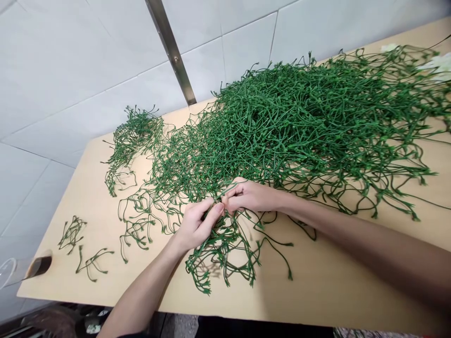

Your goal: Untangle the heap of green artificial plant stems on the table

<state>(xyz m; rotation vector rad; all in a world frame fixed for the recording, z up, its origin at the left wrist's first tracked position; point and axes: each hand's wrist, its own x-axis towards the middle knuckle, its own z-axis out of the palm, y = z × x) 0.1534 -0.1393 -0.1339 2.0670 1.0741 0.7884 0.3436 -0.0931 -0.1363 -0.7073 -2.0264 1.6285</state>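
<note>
My left hand point(201, 219) pinches a thin green artificial flower stem between thumb and fingers. Close against it, my right hand point(243, 195) is closed on the same stem or one beside it; the fingertips of both hands nearly meet. Below them a loose bunch of green plastic stems point(225, 256) with small leafy ends spreads over the table. Behind my hands rises a large tangled heap of the same stems point(299, 122). What lies inside my fingers is partly hidden.
On the light wooden table point(299, 300), a smaller clump of stems point(136, 129) lies back left, with two little groups nearer the left edge. A clear cup with dark liquid point(38, 266) stands at that edge. White flowers point(440, 65) lie far right. A tiled wall point(88, 61) borders the back.
</note>
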